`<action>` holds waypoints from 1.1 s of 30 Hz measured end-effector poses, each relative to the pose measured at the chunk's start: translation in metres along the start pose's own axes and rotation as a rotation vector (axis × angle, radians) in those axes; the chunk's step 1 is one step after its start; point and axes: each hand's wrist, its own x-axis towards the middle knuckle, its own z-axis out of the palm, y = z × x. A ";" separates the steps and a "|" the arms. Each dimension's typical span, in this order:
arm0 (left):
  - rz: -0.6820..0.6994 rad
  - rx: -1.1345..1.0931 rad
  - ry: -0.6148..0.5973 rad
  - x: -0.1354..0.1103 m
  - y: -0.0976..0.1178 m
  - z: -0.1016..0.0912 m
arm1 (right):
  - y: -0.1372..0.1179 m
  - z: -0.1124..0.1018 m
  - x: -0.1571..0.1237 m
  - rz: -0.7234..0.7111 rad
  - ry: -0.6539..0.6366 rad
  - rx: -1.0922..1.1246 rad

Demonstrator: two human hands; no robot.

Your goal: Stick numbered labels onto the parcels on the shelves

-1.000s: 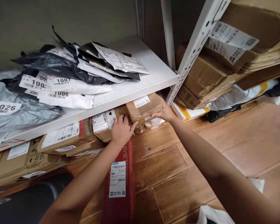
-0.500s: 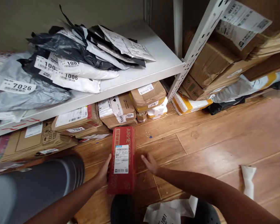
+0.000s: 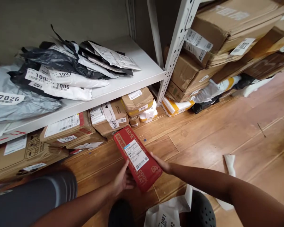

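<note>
A long red box point(image 3: 123, 142) with pale print and a white shipping label point(image 3: 136, 155) is between my two hands, tilted over the floor. My left hand point(image 3: 123, 180) grips its lower left side, the thumb at the edge and the fingers curled under. On its right side, my right hand point(image 3: 162, 164) presses against the lower part, its fingers partly hidden by the box. Close beyond the box's far end sits a brown carton point(image 3: 119, 112) labelled 7009.
Parcels in plastic bags point(image 3: 78, 83) lie on a white shelf point(image 3: 142, 74). Cartons point(image 3: 85, 124) line the floor beneath. A perforated post point(image 3: 174, 52) stands near stacked boxes point(image 3: 191, 71). A grey container point(image 3: 35, 198) is at left; white packets point(image 3: 164, 214) lie between my shoes point(image 3: 203, 209).
The red box has turned, its near end swinging right. My right hand, apart from it before, now touches its right side. The view has shifted right.
</note>
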 end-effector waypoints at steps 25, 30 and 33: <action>0.615 0.388 -0.308 0.023 0.139 0.237 | -0.115 -0.101 -0.176 -0.681 0.657 -0.590; 0.717 0.351 -0.161 0.040 0.148 0.253 | -0.164 -0.126 -0.145 -0.738 0.487 -0.529; 0.749 0.276 -0.065 0.042 0.160 0.250 | -0.183 -0.130 -0.123 -0.786 0.440 -0.524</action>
